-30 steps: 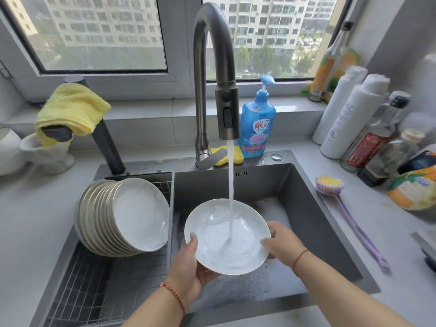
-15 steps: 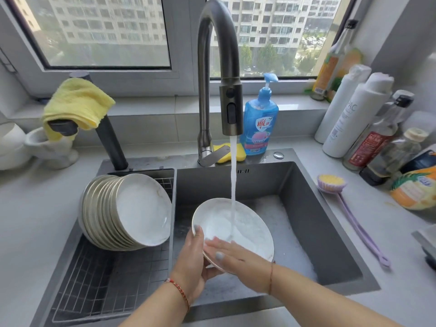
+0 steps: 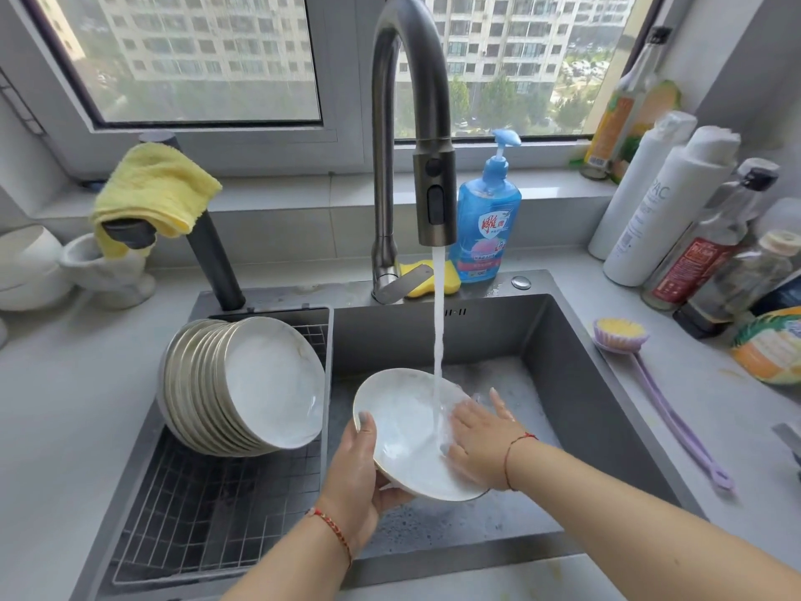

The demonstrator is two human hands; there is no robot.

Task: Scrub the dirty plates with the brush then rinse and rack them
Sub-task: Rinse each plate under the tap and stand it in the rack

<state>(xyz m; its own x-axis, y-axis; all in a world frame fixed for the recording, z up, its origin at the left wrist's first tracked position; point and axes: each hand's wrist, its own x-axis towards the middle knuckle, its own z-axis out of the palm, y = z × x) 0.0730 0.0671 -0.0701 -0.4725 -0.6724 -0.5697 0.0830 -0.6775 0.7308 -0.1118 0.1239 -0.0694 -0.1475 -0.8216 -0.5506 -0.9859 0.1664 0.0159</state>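
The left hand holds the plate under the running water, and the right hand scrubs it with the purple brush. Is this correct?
Not quite. The head view shows the right hand rubbing the plate bare; the brush lies on the counter. The left hand does hold the plate under the water.

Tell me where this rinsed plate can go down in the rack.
Bare wire grid lies in the rack in front of the leaning plate stack, between it and the sink's near rim. The rack's back half is filled by that stack. The left hand grips the plate beside that gap.
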